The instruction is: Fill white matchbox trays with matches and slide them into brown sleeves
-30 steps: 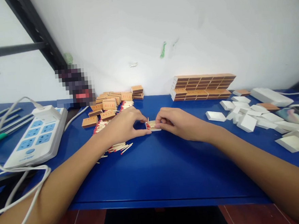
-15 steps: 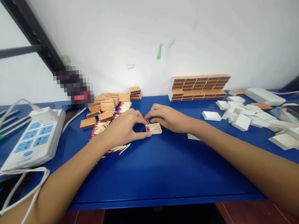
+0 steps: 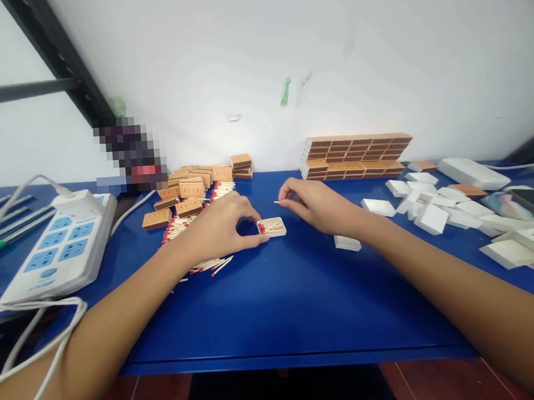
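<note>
A white matchbox tray [image 3: 277, 232] lies on the blue table with several red-tipped matches [image 3: 271, 225] inside. My left hand [image 3: 225, 224] grips the tray's left end between thumb and index finger. To the right of the tray and apart from it, my right hand [image 3: 310, 203] pinches a single match [image 3: 277, 202]. Its pale stick pokes out left of the fingertips; the rest of it is hidden. A pile of loose matches [image 3: 177, 229] lies behind and under my left hand, partly covered by it.
Brown matchboxes [image 3: 192, 188] lie heaped at back left; more stand in a stack [image 3: 359, 151] against the wall. White empty trays [image 3: 433, 217] are scattered on the right, one [image 3: 347, 243] below my right wrist. A power strip [image 3: 64, 244] with white cables lies at left.
My right hand has moved away from the tray, right and slightly back, with a match in its fingers. The left hand and tray have shifted slightly left.
</note>
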Action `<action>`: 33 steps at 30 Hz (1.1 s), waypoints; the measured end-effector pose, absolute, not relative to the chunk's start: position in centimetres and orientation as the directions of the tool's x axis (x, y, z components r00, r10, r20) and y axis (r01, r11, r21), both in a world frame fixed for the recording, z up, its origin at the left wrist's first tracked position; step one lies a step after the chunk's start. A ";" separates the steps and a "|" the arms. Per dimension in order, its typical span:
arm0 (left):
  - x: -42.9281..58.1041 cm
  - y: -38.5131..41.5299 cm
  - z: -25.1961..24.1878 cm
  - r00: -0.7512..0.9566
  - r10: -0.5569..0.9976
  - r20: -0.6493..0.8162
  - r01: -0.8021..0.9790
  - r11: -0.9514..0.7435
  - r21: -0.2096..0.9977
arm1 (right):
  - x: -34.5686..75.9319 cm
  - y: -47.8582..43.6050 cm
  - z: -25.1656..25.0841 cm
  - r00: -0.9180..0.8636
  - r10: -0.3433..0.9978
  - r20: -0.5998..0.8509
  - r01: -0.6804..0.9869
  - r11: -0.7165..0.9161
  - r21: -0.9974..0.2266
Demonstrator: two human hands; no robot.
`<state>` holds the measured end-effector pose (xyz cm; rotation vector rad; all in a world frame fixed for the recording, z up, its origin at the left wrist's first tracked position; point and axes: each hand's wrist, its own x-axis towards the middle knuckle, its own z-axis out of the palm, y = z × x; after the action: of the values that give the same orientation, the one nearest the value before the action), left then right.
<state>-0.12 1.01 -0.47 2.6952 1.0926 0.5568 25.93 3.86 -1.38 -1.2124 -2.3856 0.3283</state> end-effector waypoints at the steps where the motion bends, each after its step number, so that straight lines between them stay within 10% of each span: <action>1: -0.1 1.0 -0.5 0.661 0.699 0.273 0.633 -0.715 0.296 | 25.9 3.7 -1.2 -0.520 0.803 0.293 0.690 0.596 -0.410; 13: -0.3 0.9 -0.6 0.660 0.696 0.284 0.630 -0.718 0.294 | 23.9 1.5 -1.1 -0.386 0.891 0.238 0.398 0.394 -0.828; 33: -0.5 1.3 -0.7 0.658 0.700 0.278 0.645 -0.714 0.272 | 24.5 1.5 -1.8 -0.552 0.769 0.322 0.635 0.638 -0.436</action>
<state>-0.50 1.31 -0.68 2.7227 1.1115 0.5513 24.54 1.48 -1.79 -1.0989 -2.3728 0.3692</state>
